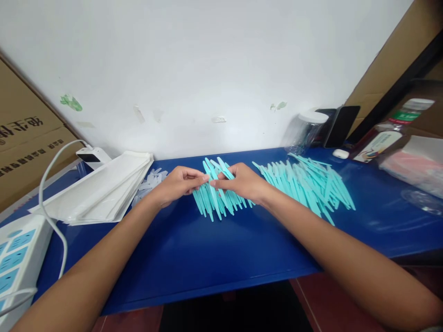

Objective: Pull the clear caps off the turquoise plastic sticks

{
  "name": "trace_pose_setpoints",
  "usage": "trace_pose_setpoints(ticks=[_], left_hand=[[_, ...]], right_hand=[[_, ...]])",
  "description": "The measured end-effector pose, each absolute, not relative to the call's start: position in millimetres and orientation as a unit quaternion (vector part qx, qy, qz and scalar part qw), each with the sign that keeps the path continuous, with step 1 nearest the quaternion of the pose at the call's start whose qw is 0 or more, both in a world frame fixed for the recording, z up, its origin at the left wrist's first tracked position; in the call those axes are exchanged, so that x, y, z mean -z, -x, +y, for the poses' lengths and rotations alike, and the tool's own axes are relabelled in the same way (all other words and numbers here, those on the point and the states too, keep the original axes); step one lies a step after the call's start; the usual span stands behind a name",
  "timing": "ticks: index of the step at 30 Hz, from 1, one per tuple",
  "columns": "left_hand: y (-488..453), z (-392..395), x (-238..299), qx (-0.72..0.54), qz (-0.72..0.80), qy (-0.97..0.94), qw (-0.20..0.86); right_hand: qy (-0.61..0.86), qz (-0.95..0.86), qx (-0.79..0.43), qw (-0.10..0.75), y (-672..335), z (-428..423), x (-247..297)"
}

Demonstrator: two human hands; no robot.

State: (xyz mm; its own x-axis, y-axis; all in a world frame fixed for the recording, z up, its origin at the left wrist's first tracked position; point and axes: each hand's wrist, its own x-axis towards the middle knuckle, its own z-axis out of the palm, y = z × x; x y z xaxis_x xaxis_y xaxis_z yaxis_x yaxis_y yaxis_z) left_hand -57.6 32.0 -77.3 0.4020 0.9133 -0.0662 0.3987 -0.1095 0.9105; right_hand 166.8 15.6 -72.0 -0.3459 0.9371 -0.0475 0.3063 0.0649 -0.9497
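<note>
My right hand [242,182] is closed around a few slim turquoise plastic sticks [223,196], which are tapered at the lower end. The fingers of my left hand [180,185] are pinched together against the edge of one of these sticks. A row of the same sticks [207,207] lies on the blue table [207,258] under both hands, partly hidden by them. To the right of my right hand is a larger heap of turquoise sticks [304,184]. Small translucent plastic pieces [150,182] lie in a pile just beyond my left wrist.
White padded envelopes [100,193] lie at left, beside a power strip [24,258] and a white cable [43,184]. Along the back right stand a clear jar [301,133], dark phone-like slabs [341,127], a bottle [384,133] and a pink pack [411,161]. Cardboard [27,133] borders the left.
</note>
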Motion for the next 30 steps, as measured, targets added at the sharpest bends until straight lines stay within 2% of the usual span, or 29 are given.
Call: trace_pose_setpoints(ticks=[5,10,15,20,30], left_hand=[[55,31,78,-0.287,0.492,-0.662,0.487],[58,33,80,-0.284,0.541,-0.687,0.395],[61,35,83,-0.243,0.553,-0.716,0.35],[63,37,88,-0.195,0.582,-0.745,0.261],[58,31,81,-0.163,0.607,-0.757,0.178]], right_hand=[[0.471,-0.658,-0.499,0.31,-167,17,72],[0.521,-0.663,-0.449,0.297,-174,25,74],[0.538,-0.688,-0.422,0.243,-176,26,77],[0.558,-0.7,-0.401,0.193,-174,23,77],[0.561,-0.712,-0.369,0.204,-177,28,82]])
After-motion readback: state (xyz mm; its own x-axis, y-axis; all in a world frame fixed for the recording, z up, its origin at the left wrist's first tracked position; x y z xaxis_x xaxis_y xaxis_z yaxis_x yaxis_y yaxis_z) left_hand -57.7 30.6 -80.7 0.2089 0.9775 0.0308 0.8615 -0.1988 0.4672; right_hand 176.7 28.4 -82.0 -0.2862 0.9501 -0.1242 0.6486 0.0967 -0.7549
